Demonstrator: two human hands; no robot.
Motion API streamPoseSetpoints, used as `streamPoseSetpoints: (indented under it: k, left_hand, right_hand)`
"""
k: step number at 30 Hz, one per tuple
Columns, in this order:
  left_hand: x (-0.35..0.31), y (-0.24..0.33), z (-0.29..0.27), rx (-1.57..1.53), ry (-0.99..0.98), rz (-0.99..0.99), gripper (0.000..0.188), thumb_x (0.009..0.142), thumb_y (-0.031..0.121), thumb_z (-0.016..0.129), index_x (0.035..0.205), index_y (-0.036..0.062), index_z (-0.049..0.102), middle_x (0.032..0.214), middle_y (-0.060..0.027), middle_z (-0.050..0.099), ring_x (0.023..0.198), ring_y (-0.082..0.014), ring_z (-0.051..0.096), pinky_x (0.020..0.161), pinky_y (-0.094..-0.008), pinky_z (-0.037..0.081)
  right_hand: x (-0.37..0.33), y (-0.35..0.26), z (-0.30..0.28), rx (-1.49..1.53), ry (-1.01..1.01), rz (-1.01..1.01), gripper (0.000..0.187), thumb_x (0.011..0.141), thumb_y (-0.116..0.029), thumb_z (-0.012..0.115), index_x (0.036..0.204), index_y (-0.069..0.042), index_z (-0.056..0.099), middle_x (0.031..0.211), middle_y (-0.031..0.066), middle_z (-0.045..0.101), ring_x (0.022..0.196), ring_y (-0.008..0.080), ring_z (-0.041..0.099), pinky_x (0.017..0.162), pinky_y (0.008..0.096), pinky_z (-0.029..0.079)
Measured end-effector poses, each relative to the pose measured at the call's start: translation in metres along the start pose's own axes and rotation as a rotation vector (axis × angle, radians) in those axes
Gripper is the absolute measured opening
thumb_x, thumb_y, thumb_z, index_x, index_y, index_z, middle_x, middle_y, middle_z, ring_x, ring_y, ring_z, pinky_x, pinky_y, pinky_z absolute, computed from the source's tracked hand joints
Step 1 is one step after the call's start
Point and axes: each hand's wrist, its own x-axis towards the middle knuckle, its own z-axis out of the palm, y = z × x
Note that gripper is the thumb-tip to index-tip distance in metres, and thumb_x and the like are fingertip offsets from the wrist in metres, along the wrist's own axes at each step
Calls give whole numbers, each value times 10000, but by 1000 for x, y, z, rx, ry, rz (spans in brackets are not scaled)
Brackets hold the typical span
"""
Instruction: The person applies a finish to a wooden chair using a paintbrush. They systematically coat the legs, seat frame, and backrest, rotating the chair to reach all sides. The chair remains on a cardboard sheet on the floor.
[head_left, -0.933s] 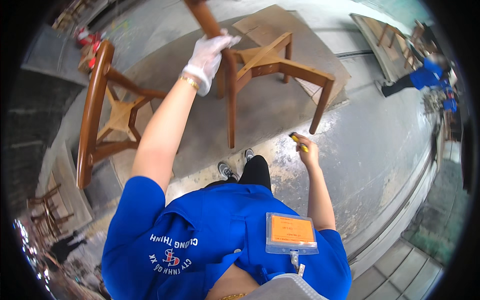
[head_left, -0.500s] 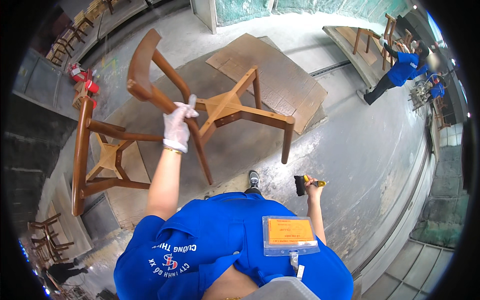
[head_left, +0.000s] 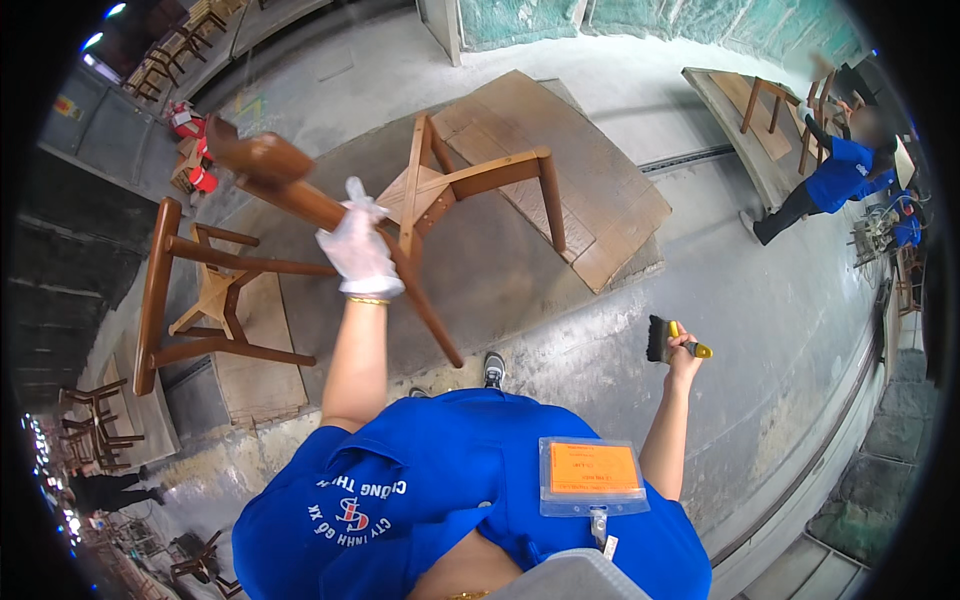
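Observation:
My left hand [head_left: 357, 250], in a thin white glove, is closed round a leg of a brown wooden chair frame [head_left: 470, 180]. The frame has no seat and hangs tilted over the cardboard, its pale cross brace showing; its curved backrest is blurred at the upper left. My bare right hand [head_left: 684, 348] grips a paintbrush [head_left: 665, 340] with black bristles and a yellow and black handle, held out to the right, apart from the chair. Left of my gloved hand a second wooden chair frame [head_left: 215, 300] lies on its side, also seatless.
Brown cardboard sheets [head_left: 590, 200] lie on the grey floor ahead. At the far right a person in a blue shirt [head_left: 840, 175] works at a low platform [head_left: 740, 130] bearing another chair. Red containers [head_left: 203, 180] stand at the far left. More chairs [head_left: 98, 425] stand behind on the left.
The held chair has turned and tilted, its backrest swinging left and its legs shifting. My right hand with the paintbrush has moved outward to the right and slightly up.

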Motion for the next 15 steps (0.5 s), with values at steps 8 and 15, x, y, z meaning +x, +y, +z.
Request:
streamPoseSetpoints:
  k: [8,15]
  left_hand:
    - [-101,-52,58,291,-129,-96,69,994,124,768,982,61,745,927,-17,760,849,-123,708,770,-321,564]
    - [-126,-61,86,362,-685,-382,330,983,322,784,1122,24,762,1043,-83,807,992,-199,758,902,-342,563]
  right_hand:
    - [-41,-62,56,168,-144,-28,221,844,169,563,780,-43,562,1502,250,638,1224,242,645,998,320,484]
    - [-121,-171,106,497,-245,-513,192,986,53,657,845,-52,581,1567,274,564,1466,351,547,1222,469,409]
